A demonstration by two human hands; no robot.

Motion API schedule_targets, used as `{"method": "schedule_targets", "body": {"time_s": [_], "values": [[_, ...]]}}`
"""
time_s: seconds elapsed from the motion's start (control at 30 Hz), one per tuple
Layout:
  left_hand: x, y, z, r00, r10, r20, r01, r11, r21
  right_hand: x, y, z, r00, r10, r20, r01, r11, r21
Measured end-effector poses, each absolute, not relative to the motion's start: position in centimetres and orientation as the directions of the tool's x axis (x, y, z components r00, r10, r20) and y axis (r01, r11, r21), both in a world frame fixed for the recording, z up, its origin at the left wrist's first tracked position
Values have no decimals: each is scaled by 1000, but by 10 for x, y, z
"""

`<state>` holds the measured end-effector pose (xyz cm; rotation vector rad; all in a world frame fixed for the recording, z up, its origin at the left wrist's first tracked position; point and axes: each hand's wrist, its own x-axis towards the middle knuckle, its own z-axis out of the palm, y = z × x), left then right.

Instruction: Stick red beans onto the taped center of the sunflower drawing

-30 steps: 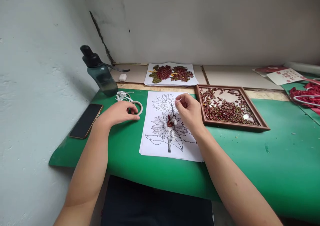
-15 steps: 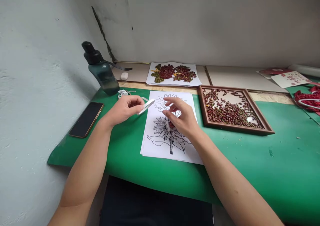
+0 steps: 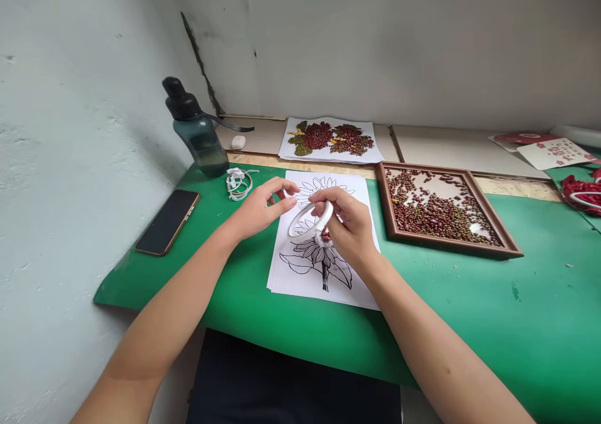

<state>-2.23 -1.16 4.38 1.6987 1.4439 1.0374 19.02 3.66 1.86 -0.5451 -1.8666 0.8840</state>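
Observation:
A thin roll of white tape (image 3: 295, 235) is pinched in my right hand (image 3: 350, 223), tilted above the paper. A short loose end of the tape seems to hang from its near side. My left hand (image 3: 263, 206) hovers just left of the roll, thumb and fingers apart, nothing visible between them. Beneath both hands lie printed sheets (image 3: 291, 280) with black-outlined sunflowers. Some reddish beans (image 3: 325, 233) sit at the centre of the lower flower, partly hidden behind the roll and my right hand.
A brown framed tray (image 3: 451, 247) of red and green beans stands to the right. Behind is a bean picture (image 3: 319, 137). At left are a dark bottle (image 3: 200, 136), a phone (image 3: 168, 222), a coiled white cable (image 3: 238, 184) and a white case (image 3: 238, 142).
The roll of tape has passed from my left hand to my right and moved right over the lower sunflower. My left hand has let go and its fingers have parted.

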Motion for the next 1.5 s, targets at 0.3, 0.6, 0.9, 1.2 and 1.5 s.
{"method": "schedule_targets", "body": {"time_s": [0.3,0.6,0.9,1.2,1.5], "values": [[-21,-15,48,130,989,75,585,-138,799,191,35,22,-431,733,526,-74,552,-831],[-33,-11,43,-47,985,165,742,-76,666,192,35,27,-285,778,559,-111,553,-826],[-102,-13,41,-485,811,327,789,244,563,193,38,29,-214,840,500,-4,511,-860],[-54,-9,37,-203,835,511,826,-134,547,190,42,20,-371,882,290,-68,286,-956],[19,-21,30,323,674,665,561,-702,439,190,40,14,-430,879,204,54,251,-966]]}}
